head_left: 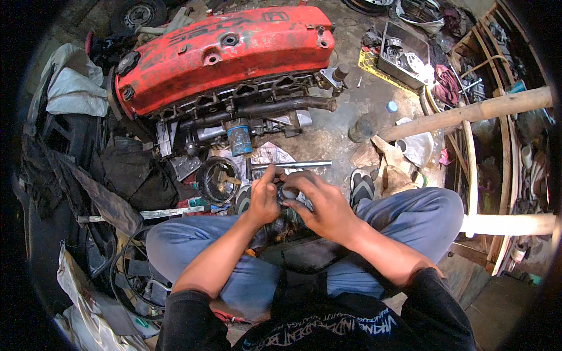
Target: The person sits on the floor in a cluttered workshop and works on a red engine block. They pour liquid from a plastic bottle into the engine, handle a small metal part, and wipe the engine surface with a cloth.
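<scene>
Between my knees, my left hand (264,198) and my right hand (323,206) meet around a small dark round part (286,193). Fingers of both hands curl over it and hide most of its shape, so its exact kind does not show. Just beyond my fingers lies a shiny metal bar (307,165) with a darker piece at its left end. A car engine with a red valve cover (187,70) rests on the floor ahead. On its near side is a blue oil filter (239,138).
Left of my hands sits a round pan (202,182) with a brush in it. A metal crate (404,67) of parts stands far right, near a dark jar (360,130). A bamboo pole (468,114) crosses the right side. Dark cloth (136,172) lies left.
</scene>
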Action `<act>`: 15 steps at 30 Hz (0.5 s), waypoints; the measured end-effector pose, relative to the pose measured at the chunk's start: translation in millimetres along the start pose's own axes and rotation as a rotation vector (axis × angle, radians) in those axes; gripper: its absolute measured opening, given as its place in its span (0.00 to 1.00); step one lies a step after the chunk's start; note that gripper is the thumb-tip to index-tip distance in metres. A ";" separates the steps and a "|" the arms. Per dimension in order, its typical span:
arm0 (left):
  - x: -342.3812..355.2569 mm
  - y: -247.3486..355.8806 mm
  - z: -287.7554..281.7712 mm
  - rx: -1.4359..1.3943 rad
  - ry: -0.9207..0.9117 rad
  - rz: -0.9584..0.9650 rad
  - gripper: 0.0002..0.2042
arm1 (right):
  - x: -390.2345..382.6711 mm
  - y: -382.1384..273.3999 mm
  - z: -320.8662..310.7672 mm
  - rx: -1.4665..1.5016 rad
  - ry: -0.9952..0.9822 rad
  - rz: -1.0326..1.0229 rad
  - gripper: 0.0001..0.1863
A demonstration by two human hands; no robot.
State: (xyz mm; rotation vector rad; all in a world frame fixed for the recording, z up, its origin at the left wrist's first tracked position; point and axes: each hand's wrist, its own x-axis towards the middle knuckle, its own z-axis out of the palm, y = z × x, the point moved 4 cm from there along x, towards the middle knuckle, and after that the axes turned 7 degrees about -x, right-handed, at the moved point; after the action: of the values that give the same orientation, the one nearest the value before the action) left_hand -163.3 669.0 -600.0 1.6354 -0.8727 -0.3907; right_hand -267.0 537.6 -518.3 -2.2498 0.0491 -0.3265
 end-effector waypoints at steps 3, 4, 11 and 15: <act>-3.4 -3.0 -6.0 0.033 -0.031 -0.042 0.42 | 3.4 1.3 5.6 -0.078 -0.077 -0.026 0.22; -4.8 -3.4 -8.4 0.033 -0.036 -0.034 0.42 | 3.9 2.0 7.8 -0.119 -0.108 -0.036 0.23; -7.7 -8.8 -16.2 -0.038 0.007 -0.075 0.42 | 12.9 0.1 15.7 -0.065 -0.176 -0.029 0.24; -5.4 -8.1 -14.9 0.012 -0.012 -0.060 0.44 | 18.0 2.0 12.7 -0.146 -0.251 0.093 0.25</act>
State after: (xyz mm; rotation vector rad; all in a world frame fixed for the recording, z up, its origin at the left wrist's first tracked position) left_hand -154.2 683.6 -604.9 1.6744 -0.8373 -0.4379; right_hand -246.4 543.2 -523.7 -2.4073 0.0459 0.0109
